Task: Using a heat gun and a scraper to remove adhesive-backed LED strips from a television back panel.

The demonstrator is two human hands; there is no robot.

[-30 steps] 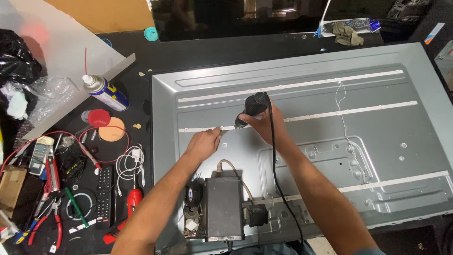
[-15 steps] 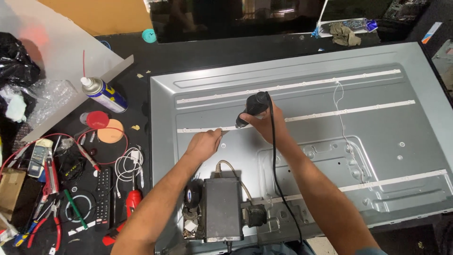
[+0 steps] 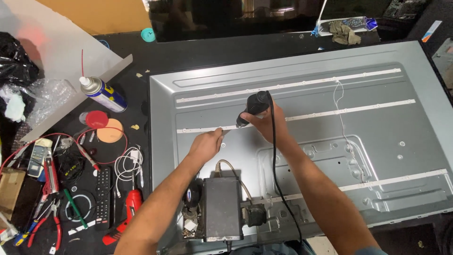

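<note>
A large grey metal back panel (image 3: pixel 377 141) of a flat screen lies on the dark table, with thin white light strips (image 3: pixel 349 111) running across it. My right hand (image 3: pixel 268 123) grips a black corded hand tool (image 3: pixel 253 106), its tip angled down onto the middle strip. My left hand (image 3: pixel 206 145) pinches the strip's left part with fingertips, just left of the tool tip. The tool's black cord (image 3: pixel 275 179) runs down along my right forearm.
A black box unit (image 3: pixel 222 208) with cables sits on the panel's near edge. Left of the panel lie a spray can (image 3: pixel 103 93), a red lid (image 3: pixel 97 119), a remote (image 3: pixel 103 197), a red screwdriver (image 3: pixel 127 212), pliers (image 3: pixel 47 222) and wires. A dark screen (image 3: pixel 236 19) stands behind.
</note>
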